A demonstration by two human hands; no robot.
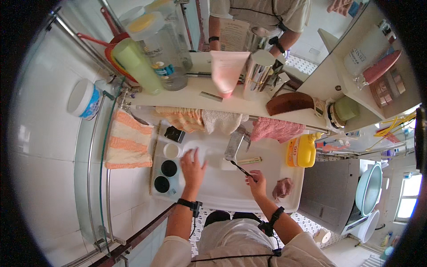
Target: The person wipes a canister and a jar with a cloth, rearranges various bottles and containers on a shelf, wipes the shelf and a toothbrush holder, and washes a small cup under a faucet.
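My right hand (257,183) grips the handle of a black toothbrush (243,169) over the white sink basin (213,190); the brush head points up and left, just below the metal faucet (234,145). My left hand (193,168) is raised with its fingers apart and nothing in it, beside a white cup (172,151). Two round black-topped items (168,168) stand left of that hand, near a small black box (174,134). Right of the faucet's tip lie slim stick-like items (250,161), with a small white block (228,164) beneath the faucet.
A yellow jug (302,150) stands at the basin's right rim, above a crumpled brownish-pink cloth (283,188). Towels, one of them pink (277,129), hang below a white shelf (186,96). That shelf holds a pink tube (228,73), bottles and a brown comb (290,103). A glass shelf (90,187) runs along the left wall.
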